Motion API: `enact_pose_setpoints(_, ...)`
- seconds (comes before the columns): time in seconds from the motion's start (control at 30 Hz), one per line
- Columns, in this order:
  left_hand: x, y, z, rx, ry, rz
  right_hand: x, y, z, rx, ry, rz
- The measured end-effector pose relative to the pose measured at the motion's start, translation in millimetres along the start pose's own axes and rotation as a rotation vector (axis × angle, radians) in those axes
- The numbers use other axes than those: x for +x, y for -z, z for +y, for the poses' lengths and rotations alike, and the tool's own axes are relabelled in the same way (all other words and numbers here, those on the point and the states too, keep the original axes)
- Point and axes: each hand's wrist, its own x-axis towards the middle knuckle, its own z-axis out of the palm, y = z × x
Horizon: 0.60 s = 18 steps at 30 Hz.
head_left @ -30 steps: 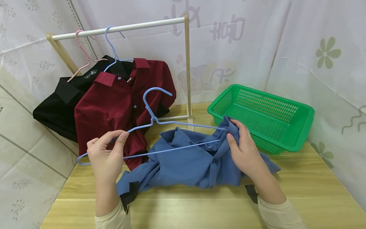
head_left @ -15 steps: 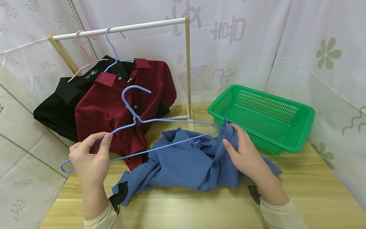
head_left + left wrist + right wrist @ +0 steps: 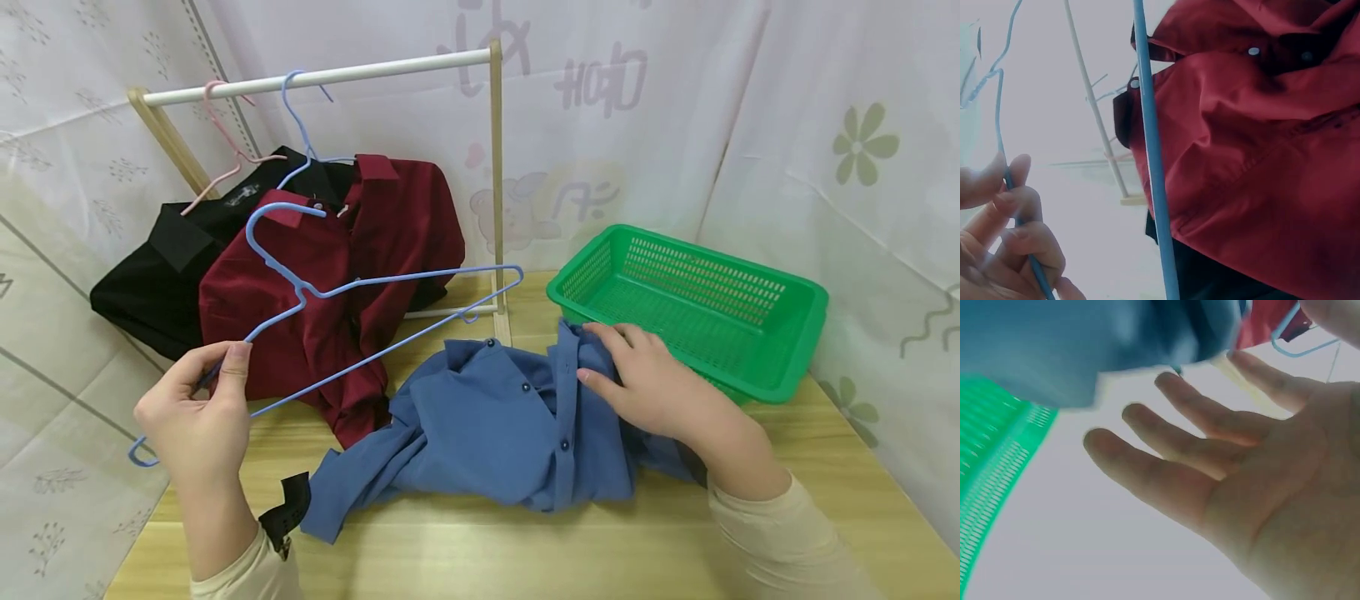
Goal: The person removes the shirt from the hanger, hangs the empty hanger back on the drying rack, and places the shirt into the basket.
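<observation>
My left hand (image 3: 198, 417) pinches one shoulder of a light-blue clothes hanger (image 3: 397, 350) between thumb and fingers, its hook pointing up and its far end free in the air. The same hanger (image 3: 1154, 150) crosses the left wrist view, fingers curled round its upper wire. A blue button-up shirt (image 3: 487, 442) lies crumpled on the wooden table, with its collar towards the rack. Beside the collar is my right hand (image 3: 660, 383). In the right wrist view the right hand (image 3: 1229, 450) has its fingers spread and fairly straight, close to the blue cloth (image 3: 1085, 344), gripping nothing.
At the back left a rack with a white rail (image 3: 322, 77) carries a black shirt (image 3: 150, 275) on a pink hanger and a dark red shirt (image 3: 277, 267) on a blue one. A green basket (image 3: 806, 333) stands at the back right. Patterned curtains surround the table (image 3: 450, 554).
The hanger has come out of the blue shirt's collar and moved left with my left hand. My right hand has loosened from the collar, and its fingers have spread.
</observation>
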Motion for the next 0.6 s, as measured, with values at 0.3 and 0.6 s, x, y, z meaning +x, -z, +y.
enact_pose_setpoints(0.3, 26.8, -5.3, 21.1, 0.2, -0.082, 0.015, 41, 53, -25, -0.028, 0.068, -0.079)
enact_pose_setpoints(0.6, 61.5, -35.9, 49.2, 0.422, -0.044, -0.075, 128, 77, -38, 0.195, 0.025, -0.032)
